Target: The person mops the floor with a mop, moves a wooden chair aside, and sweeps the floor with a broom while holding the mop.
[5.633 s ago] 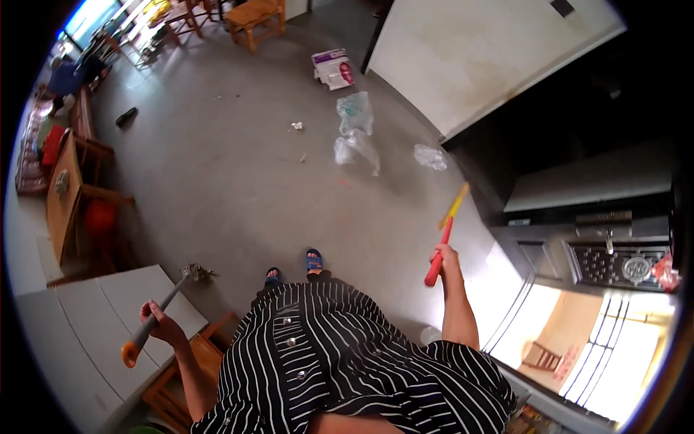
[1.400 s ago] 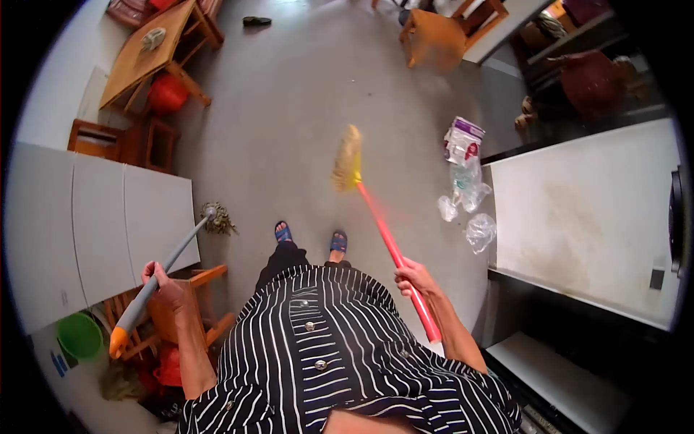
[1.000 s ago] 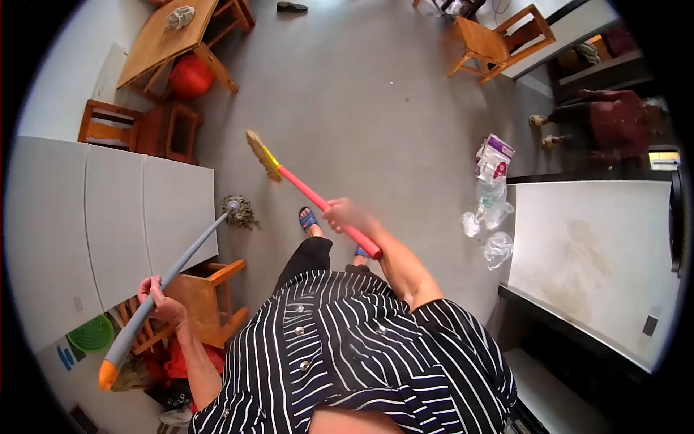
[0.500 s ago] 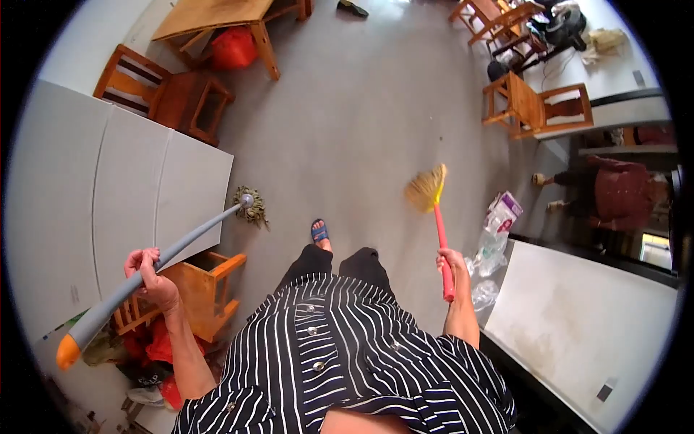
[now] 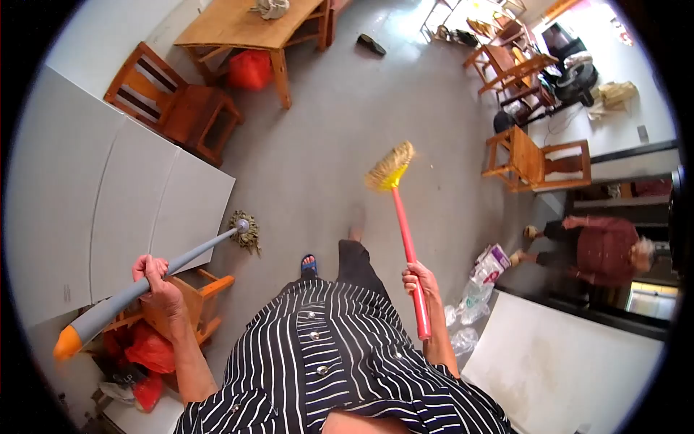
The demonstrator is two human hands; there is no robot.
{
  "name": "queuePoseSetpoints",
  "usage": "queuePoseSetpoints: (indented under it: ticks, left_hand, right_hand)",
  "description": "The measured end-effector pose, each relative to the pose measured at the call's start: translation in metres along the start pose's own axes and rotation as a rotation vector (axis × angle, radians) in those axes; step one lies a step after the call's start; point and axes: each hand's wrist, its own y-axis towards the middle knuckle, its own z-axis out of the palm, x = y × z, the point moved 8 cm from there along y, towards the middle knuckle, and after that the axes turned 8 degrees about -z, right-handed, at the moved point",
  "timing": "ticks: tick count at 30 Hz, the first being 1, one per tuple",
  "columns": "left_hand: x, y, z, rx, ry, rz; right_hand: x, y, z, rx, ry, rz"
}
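My left hand (image 5: 157, 283) is wrapped round the grey handle of a mop (image 5: 191, 254). The handle slants across the left side, its orange end near me and its stringy head (image 5: 246, 233) low by the white panels. In my right hand (image 5: 421, 281) is a broom (image 5: 405, 228) with a pink-red handle, gripped toward its lower end. Its yellow collar and straw bristles point forward over the grey floor; whether they touch it I cannot tell.
A wooden table (image 5: 238, 25) and a chair (image 5: 191, 108) stand at the left. Another chair (image 5: 524, 158) is at the right, near plastic bags (image 5: 477, 304). A dark shoe (image 5: 371, 45) lies ahead. A person in a dark red top (image 5: 607, 249) appears at the right. White panels (image 5: 130, 195) line the left.
The broom has swung left and its head now sits further forward, with my right hand shifted left. The mop stays in my left hand. My legs have stepped, and the view has moved.
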Motion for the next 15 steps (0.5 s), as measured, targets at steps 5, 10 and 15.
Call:
queuePoseSetpoints:
  ticks: [5, 10, 15]
  left_hand:
    - [-0.006, -0.009, -0.019, -0.120, -0.004, 0.029]
    - [0.027, -0.026, -0.041, -0.147, -0.009, 0.029]
    - [0.048, -0.045, -0.052, -0.173, 0.063, -0.026]
  right_hand:
    - [0.002, 0.073, 0.084, 0.124, -0.158, 0.065]
    - [0.014, 0.119, 0.143, 0.119, -0.352, 0.072]
    - [0.044, 0.140, 0.143, 0.246, -0.551, -0.102]
